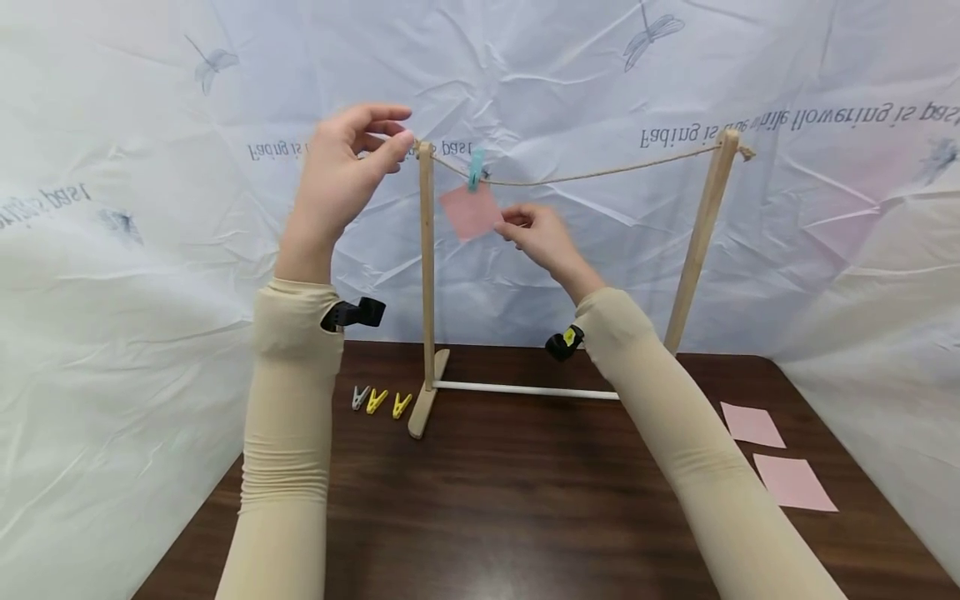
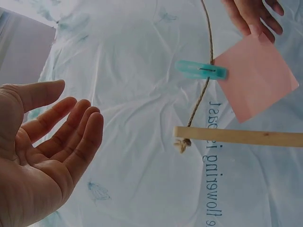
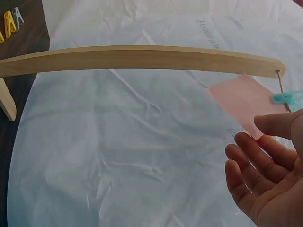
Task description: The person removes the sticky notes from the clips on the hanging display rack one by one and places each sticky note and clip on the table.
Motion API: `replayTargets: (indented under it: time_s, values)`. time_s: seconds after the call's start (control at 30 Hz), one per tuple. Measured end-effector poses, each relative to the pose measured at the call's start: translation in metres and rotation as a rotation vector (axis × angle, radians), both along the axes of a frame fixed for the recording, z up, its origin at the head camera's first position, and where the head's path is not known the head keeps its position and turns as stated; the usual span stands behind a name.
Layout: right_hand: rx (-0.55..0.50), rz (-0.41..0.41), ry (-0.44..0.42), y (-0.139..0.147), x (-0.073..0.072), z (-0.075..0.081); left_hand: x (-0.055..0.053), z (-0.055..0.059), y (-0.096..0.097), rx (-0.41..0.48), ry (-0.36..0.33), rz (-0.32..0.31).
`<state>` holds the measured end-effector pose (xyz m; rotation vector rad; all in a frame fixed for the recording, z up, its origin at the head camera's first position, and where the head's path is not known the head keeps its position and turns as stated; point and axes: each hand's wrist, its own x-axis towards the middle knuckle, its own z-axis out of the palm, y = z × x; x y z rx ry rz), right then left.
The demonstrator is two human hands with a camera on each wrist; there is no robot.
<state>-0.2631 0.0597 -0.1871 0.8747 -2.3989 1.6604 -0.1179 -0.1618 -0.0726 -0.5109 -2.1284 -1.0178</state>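
A square of pink paper (image 1: 471, 213) hangs from the rope (image 1: 570, 177) by a turquoise clothespin (image 1: 476, 169), which clips its upper corner near the left post. With thumb and index finger, my right hand (image 1: 542, 236) pinches the paper's right corner; the right wrist view shows the corner between them. My left hand (image 1: 348, 158) is raised beside the top of the left post, fingers loosely bent. In the left wrist view that hand (image 2: 52, 146) holds nothing and stands apart from the clothespin (image 2: 201, 70).
The wooden frame has a left post (image 1: 427, 267), a right post (image 1: 701, 242) and a white bottom bar (image 1: 525, 389). One grey clothespin (image 1: 360, 397) and two yellow clothespins (image 1: 377, 402) lie left of its foot. Two pink paper squares (image 1: 795, 482) lie at the table's right. Printed white sheeting surrounds the table.
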Motion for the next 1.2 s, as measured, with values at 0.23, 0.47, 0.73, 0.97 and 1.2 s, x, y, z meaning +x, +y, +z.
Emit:
replayTargets:
  time_s: [0.23,0.47,0.73,0.97,1.2]
  values:
    - [-0.019,-0.03,-0.009,-0.006,-0.001,0.001,-0.013,-0.001,0.01,0.001,-0.033,-0.025]
    - [-0.056,-0.027,-0.013,-0.003,0.0,0.002,-0.03,-0.008,0.016,-0.048,-0.087,-0.025]
    - [-0.054,-0.028,0.002,0.002,0.001,0.0,-0.052,-0.018,0.027,-0.045,-0.189,-0.038]
    - [-0.053,-0.001,0.035,0.002,-0.001,-0.003,-0.071,-0.022,0.028,0.005,-0.254,-0.033]
    - [-0.053,-0.002,0.05,0.006,-0.001,-0.004,-0.084,-0.021,0.032,0.007,-0.334,-0.039]
